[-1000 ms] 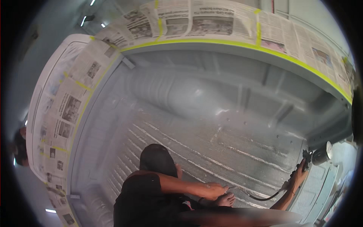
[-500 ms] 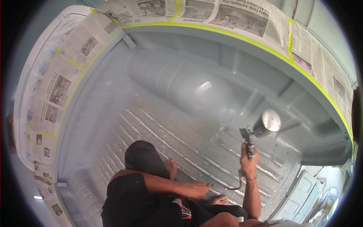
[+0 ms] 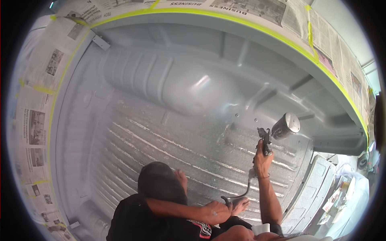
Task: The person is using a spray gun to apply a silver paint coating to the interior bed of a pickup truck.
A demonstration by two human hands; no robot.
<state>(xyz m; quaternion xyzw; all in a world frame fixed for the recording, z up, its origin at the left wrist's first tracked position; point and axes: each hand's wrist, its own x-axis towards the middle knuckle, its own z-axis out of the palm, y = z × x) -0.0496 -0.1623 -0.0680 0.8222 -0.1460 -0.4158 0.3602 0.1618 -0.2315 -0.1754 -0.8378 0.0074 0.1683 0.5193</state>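
Observation:
My right hand (image 3: 263, 161) is closed around the grip of a metal spray gun (image 3: 264, 134), held over the right part of a grey truck bed (image 3: 189, 86). A round silver paint cup (image 3: 285, 126) sits at the gun's far right side. From below the gun a thin dark air hose (image 3: 248, 188) curves down to my left hand (image 3: 219, 212). That hand is closed around the hose, close to my bare foot (image 3: 240, 206). Just beyond the gun are the bed's grey side wall and the rounded wheel arch (image 3: 197, 88).
Newspaper (image 3: 40, 124) edged with yellow tape (image 3: 56, 98) covers the rims at the left and far side. The ribbed floor (image 3: 173, 146) shows worn, pale streaks. At the right lies a lowered tailgate (image 3: 309, 193), with plastic-covered items (image 3: 348, 197) beyond it.
The view has shifted, showing more of the far wall and tailgate side. My right hand holds the gun slightly higher in the picture. More of the hose shows at my left hand, which sits lower.

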